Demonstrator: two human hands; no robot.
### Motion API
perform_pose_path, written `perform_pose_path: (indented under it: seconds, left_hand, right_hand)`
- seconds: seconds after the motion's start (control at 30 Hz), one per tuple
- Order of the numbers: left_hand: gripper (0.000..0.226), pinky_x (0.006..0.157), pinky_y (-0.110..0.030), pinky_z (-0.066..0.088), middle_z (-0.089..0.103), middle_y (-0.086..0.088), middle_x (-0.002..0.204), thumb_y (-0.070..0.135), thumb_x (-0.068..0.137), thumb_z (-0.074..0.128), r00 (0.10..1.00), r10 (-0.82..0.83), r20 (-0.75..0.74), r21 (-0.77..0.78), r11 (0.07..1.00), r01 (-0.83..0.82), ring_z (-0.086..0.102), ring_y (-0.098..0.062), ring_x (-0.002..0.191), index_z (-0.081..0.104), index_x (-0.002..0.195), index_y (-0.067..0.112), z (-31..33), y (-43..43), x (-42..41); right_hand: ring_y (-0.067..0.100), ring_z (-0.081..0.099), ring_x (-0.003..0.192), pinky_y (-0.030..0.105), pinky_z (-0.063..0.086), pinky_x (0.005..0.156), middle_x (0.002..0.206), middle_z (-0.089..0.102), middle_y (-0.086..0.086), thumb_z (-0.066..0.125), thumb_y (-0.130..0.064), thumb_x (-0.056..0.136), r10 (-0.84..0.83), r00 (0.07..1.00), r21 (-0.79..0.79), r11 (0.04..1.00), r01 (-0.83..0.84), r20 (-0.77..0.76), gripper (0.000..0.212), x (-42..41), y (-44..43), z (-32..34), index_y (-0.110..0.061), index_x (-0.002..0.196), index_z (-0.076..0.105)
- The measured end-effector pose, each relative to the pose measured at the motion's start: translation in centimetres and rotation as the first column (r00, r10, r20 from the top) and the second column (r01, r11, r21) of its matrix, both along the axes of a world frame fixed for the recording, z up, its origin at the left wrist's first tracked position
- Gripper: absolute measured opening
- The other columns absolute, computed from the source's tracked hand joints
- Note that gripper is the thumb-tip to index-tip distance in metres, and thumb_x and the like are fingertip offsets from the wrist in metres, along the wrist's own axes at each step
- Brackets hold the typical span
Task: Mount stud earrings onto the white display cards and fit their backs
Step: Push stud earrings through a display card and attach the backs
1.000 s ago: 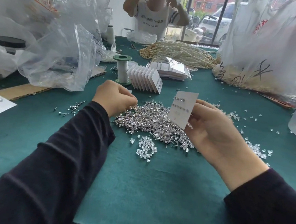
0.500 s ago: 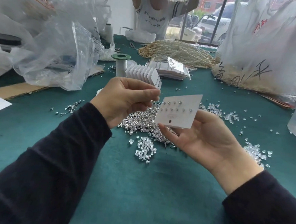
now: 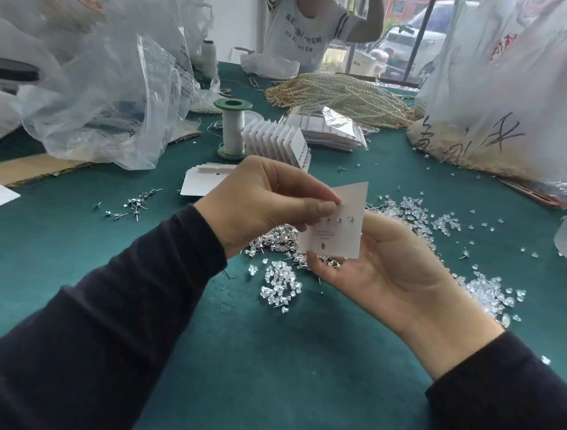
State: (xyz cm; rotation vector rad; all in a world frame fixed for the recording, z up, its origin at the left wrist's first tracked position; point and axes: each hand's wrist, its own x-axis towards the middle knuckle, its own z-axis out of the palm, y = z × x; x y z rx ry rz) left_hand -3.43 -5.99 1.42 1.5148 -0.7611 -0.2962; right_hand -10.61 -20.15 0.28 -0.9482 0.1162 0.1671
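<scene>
Pushing a stud into the white card looks to be the step in hand. The card is held up between both hands, above the worktop. A short row of studs already sits across its middle, beside the left fingertips. The left hand pinches thumb against forefinger at the card's left side. Only a thin metal tip shows past the fingertips, so calling it a stud is a judgement. The right hand cradles the card from below and behind, thumb on its lower edge and fingers curled behind it.

The next move probably calls for seating the pin squarely in its hole while the right hand keeps the card from bending. No backs can be seen on the card from this side, so fitting them is likely yet to come.

Directly under the hands lies a heap of loose studs. Clear backs lie just nearer the person, with more beyond the right hand. A blank card lies just behind the left hand, and further back stand a spool and a row of cards.
</scene>
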Motion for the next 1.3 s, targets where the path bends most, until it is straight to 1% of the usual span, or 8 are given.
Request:
perform_pose_path:
  seconds: [0.2,0.4,0.5,0.73,0.8,0.93,1.13,1.3]
  left_hand:
    - [0.015,0.05,-0.017,0.048,0.066,0.002,0.055,0.024,0.056,0.075,0.998,0.055,-0.03,0.007,0.998,-0.055,0.058,-0.007,0.051,0.073,0.065,0.012,-0.1,-0.3,-0.2]
    - [0.029,0.049,-0.018,0.05,0.069,-0.004,0.06,0.038,0.066,0.07,0.978,-0.031,-0.208,-0.007,1.0,0.03,0.063,-0.012,0.052,0.073,0.065,0.009,0.0,-0.4,-0.3]
    - [0.023,0.046,-0.017,0.051,0.065,-0.004,0.054,0.035,0.067,0.071,0.947,-0.065,-0.314,0.033,0.996,0.08,0.065,-0.014,0.051,0.071,0.057,0.014,0.1,-0.2,-0.3]
    - [0.013,0.04,-0.017,0.049,0.066,-0.011,0.053,0.009,0.068,0.067,0.858,0.142,-0.493,0.086,0.99,-0.115,0.064,-0.016,0.046,0.064,0.072,-0.004,0.1,0.3,0.4]
    - [0.011,0.038,-0.016,0.048,0.065,-0.011,0.052,0.005,0.079,0.062,0.827,0.216,-0.519,0.079,0.975,-0.205,0.063,-0.015,0.043,0.06,0.077,-0.006,0.1,0.4,0.8]
    - [0.011,0.037,-0.017,0.048,0.064,-0.011,0.05,0.004,0.083,0.06,0.8,0.271,-0.535,0.075,0.959,-0.275,0.062,-0.015,0.042,0.058,0.077,-0.005,-0.1,0.5,1.1]
    - [0.01,0.037,-0.017,0.047,0.065,-0.009,0.05,0.003,0.082,0.062,0.812,0.301,-0.5,0.107,0.952,-0.287,0.062,-0.015,0.041,0.057,0.08,-0.005,-0.2,0.3,1.0]
    - [0.012,0.037,-0.017,0.047,0.064,-0.008,0.048,0.004,0.082,0.063,0.825,0.313,-0.47,0.139,0.95,-0.281,0.062,-0.016,0.041,0.054,0.084,-0.005,-0.3,0.0,0.9]
  right_hand:
    - [0.011,0.052,0.07,0.026,0.043,0.061,0.077,0.058,0.001,0.06,-0.011,0.086,-0.287,0.938,-0.346,0.875,0.34,0.194,0.006,0.2,0.2,-0.6,-0.013,0.081,0.062]
    - [0.001,0.053,0.072,0.007,0.037,0.063,0.083,0.06,-0.003,0.063,-0.013,0.083,-0.26,0.698,-0.655,0.241,0.716,0.667,0.012,0.3,0.3,-0.6,-0.021,0.076,0.059]
    - [0.003,0.051,0.079,0.003,0.034,0.069,0.089,0.054,-0.002,0.064,-0.009,0.082,-0.147,0.66,-0.655,0.084,0.751,0.737,0.008,0.2,0.4,-0.7,-0.016,0.082,0.06]
    - [0.013,0.047,0.096,0.018,0.039,0.087,0.103,0.05,0.002,0.065,-0.017,0.08,0.11,0.534,-0.538,0.013,0.843,0.838,0.019,-0.8,0.4,1.1,-0.007,0.096,0.064]
    - [0.005,0.05,0.081,0.012,0.039,0.076,0.089,0.057,-0.004,0.065,-0.017,0.08,0.318,0.665,-0.71,0.036,0.704,0.676,0.007,-1.1,0.1,1.4,-0.012,0.085,0.067]
    - [0.009,0.052,0.082,0.017,0.038,0.077,0.088,0.06,-0.006,0.061,-0.016,0.083,0.548,0.82,-0.936,-0.171,0.307,0.168,0.009,-0.9,0.2,0.1,-0.018,0.086,0.07]
    - [0.008,0.052,0.072,0.012,0.035,0.068,0.078,0.063,-0.005,0.062,-0.015,0.08,0.518,0.822,-0.927,-0.133,0.351,0.237,0.007,-0.5,0.4,-0.7,-0.015,0.078,0.069]
    - [0.002,0.049,0.056,0.01,0.035,0.057,0.061,0.059,-0.01,0.066,-0.013,0.077,0.408,0.845,-0.933,0.052,0.357,0.346,0.006,-0.5,0.4,-0.7,-0.018,0.073,0.068]
